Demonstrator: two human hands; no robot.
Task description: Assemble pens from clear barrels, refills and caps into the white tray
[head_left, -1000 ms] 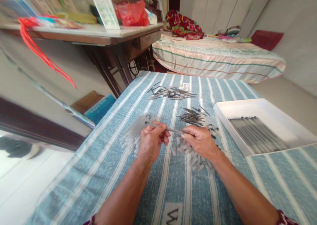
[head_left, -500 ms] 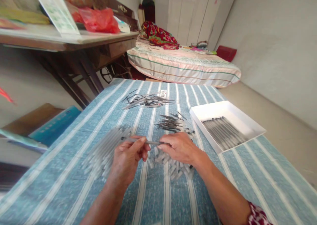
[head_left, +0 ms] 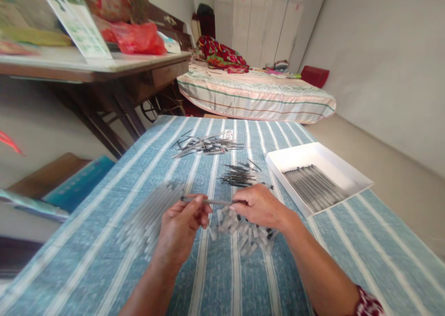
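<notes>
Your left hand [head_left: 182, 218] and right hand [head_left: 259, 206] each pinch one end of a thin grey pen tube [head_left: 208, 201], held level just above the blue-and-white striped cloth [head_left: 222, 279]. Keep both pinches firm and the tube straight, so the parts seat squarely rather than bending. Small clear plastic caps [head_left: 239, 232] lie under your right hand, clear barrels [head_left: 149, 214] beside your left, dark refills [head_left: 239, 174] beyond. A white tray [head_left: 295, 156] of finished pens sits to the right; a striped bed [head_left: 257, 98] stands behind.
</notes>
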